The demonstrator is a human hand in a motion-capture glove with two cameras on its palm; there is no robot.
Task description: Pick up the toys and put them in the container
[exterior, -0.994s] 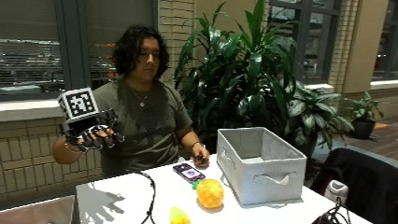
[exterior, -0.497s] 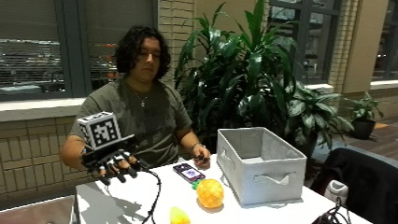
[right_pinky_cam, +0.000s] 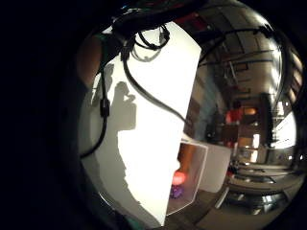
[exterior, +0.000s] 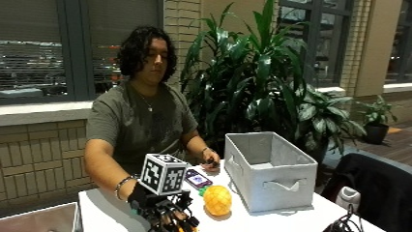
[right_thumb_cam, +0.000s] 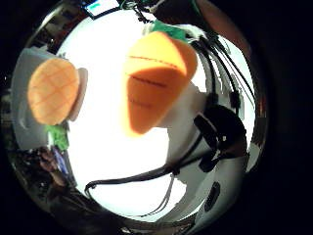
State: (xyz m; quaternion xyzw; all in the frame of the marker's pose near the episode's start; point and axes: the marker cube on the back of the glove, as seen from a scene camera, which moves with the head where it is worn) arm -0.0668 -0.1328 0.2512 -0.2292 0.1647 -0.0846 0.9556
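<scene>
Here my gloved right hand hangs low over the white table, fingers spread downward, gripping nothing. The carrot toy lies right beneath my palm; only the thumb-side view shows it. The pineapple toy sits beside the grey container.

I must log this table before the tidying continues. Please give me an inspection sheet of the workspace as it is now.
Surface: white table, brightly lit.
Job's things: pineapple toy beside the grey fabric container; carrot toy lies on the table close under the palm.
Clutter: phone behind the pineapple toy; white object at the table's far corner.
Grippers: gloved right hand low over the near table edge, fingers pointing down, holding nothing.
Cables: black cables across the table.
Surroundings: large potted plant, windows, brick wall, dark chair.
</scene>
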